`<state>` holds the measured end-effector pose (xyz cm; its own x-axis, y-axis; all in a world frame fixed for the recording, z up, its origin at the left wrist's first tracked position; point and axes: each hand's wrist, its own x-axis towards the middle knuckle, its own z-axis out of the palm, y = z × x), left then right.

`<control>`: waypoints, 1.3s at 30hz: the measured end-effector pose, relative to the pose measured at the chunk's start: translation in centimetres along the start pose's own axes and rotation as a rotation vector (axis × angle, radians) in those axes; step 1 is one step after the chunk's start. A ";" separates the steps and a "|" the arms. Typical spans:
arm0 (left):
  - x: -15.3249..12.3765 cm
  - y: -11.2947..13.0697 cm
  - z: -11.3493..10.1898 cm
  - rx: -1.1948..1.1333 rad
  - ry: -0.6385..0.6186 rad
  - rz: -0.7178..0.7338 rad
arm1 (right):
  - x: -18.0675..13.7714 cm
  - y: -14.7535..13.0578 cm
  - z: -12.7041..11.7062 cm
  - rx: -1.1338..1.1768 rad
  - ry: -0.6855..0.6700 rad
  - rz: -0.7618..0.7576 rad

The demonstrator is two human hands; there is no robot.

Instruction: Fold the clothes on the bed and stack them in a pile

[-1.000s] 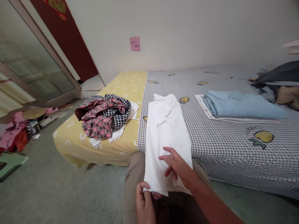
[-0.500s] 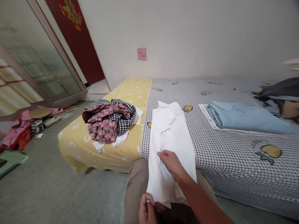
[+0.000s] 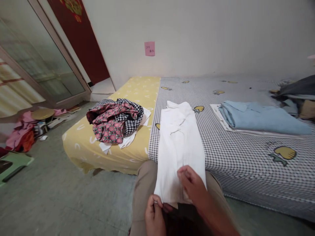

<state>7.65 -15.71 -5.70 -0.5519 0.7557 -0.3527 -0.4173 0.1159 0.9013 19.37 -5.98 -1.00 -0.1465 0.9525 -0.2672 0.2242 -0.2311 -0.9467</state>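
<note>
The white shirt lies lengthwise from the bed onto the person's lap; the left hand pinches its near hem, the right hand rests fingers curled on the cloth (beside the edge); smoothing works best with the hem held taut and strokes running straight.

A low bed carries a grey checked sheet with yellow motifs on the right and a yellow sheet on the left. On the yellow part lies a heap of floral and checked clothes. A folded white garment lies near; a folded blue garment lies right; dark clothes lie far right.
</note>
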 end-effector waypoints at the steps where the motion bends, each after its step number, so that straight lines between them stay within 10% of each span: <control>1: 0.1 0.0 -0.2 -0.018 -0.013 -0.031 | -1.6 1.0 0.2 0.114 -0.136 0.106; 6: -0.2 1.4 -0.3 -0.156 -0.024 -0.163 | -6.5 7.1 0.4 0.329 -0.685 0.388; 10: -0.9 3.7 0.7 -0.247 -0.077 -0.166 | -6.2 9.2 0.2 0.682 -0.467 0.539; 17: -0.1 3.8 -0.3 -0.157 -0.212 -0.355 | -3.5 4.3 1.3 1.171 -0.189 0.441; 24: 1.2 3.4 -2.7 -0.187 0.077 -0.368 | -2.7 2.7 0.4 1.131 0.070 0.545; 28: 2.7 5.1 0.0 -0.170 0.012 -0.267 | -2.9 1.8 0.2 1.131 0.046 0.582; 31: 4.1 6.7 2.5 -0.113 -0.191 -0.492 | -3.2 2.1 0.6 1.074 -0.014 0.515; 37: 5.7 8.0 3.4 -0.010 -0.219 -0.595 | -5.0 8.9 1.0 0.683 -0.470 0.614; 39: 5.9 8.2 3.0 -0.023 -0.224 -0.633 | -5.4 11.0 1.0 0.704 -0.433 0.689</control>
<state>3.13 -8.34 0.34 -0.0337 0.6625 -0.7483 -0.6277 0.5686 0.5316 21.66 -13.88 -10.19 -0.5601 0.4544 -0.6927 -0.1960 -0.8851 -0.4221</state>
